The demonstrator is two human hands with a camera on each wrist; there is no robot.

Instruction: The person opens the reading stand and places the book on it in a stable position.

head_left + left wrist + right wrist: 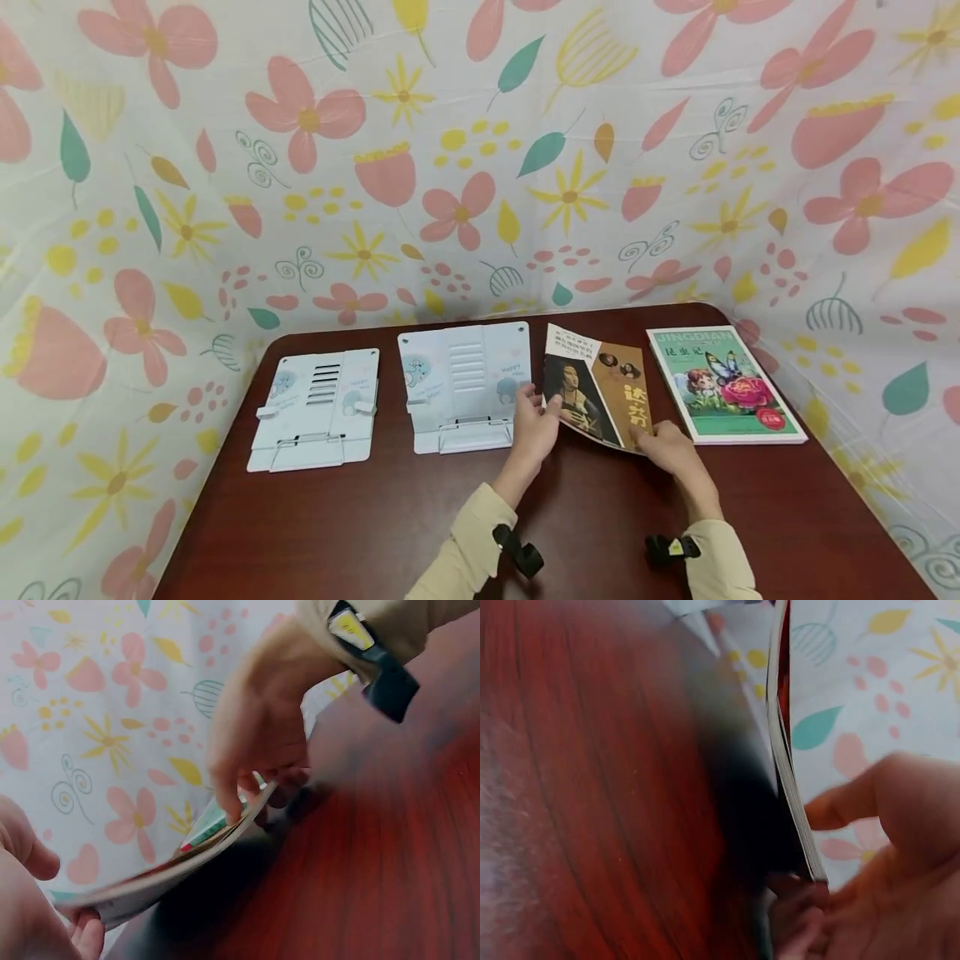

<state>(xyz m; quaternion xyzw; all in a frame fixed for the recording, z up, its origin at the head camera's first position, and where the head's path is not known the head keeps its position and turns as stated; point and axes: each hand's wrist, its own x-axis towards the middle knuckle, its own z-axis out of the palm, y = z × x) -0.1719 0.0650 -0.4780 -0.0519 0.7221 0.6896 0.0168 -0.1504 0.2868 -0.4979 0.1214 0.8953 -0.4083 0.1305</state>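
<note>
A thin book with a brown and black cover and a portrait (pixel 576 392) is held between both hands, its lower part raised off the table and bowed. At its left edge, the left hand (pixel 535 427) grips it; in the left wrist view the left fingers (pixel 90 934) lie beneath and the thumb stands above. The right hand (pixel 667 452) pinches the lower right corner, thumb on the cover, fingers curled under in the right wrist view. Left of the book stands a white book stand (pixel 435 417).
Another white book stand (pixel 288 425) sits farther left on the dark red table (pixel 360 533). A green-covered book with a butterfly and a flower (pixel 720 358) lies at the right. Floral cloth (pixel 465 125) hangs behind and beside the table.
</note>
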